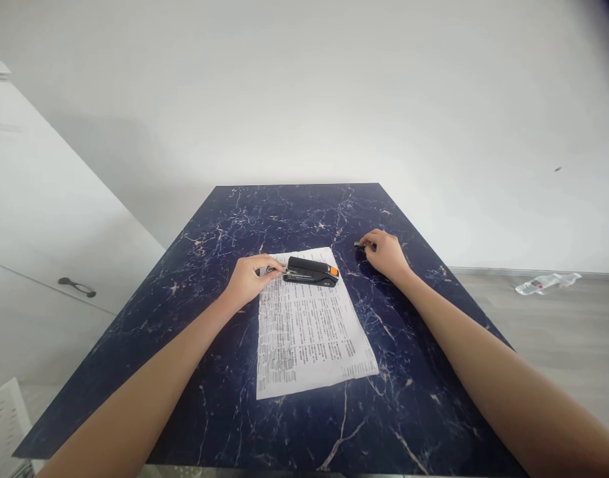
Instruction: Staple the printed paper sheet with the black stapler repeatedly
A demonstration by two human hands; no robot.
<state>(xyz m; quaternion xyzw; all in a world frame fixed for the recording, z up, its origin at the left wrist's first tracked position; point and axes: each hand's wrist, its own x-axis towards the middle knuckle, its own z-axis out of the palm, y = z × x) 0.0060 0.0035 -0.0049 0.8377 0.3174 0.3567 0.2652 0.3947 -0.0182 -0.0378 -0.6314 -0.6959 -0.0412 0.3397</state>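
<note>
A black stapler [312,271] with an orange patch at its right end lies across the upper part of a printed sheet of paper [319,332]. At the stapler's left end, my left hand [249,277] is closed, with thumb and fingertips pinching the metal part there. My right hand [384,252] rests on the table to the right of the paper, its fingers pinched round a small dark strip [358,245] with a lighter edge. Most of that strip is hidden by the fingers, so its kind does not show.
Beneath everything is a dark blue marble-patterned table [294,219], its far edge near a white wall [304,93]. A white cabinet [50,219] with a dark handle stands at the left. Clear plastic packaging [548,283] lies on the floor at the right.
</note>
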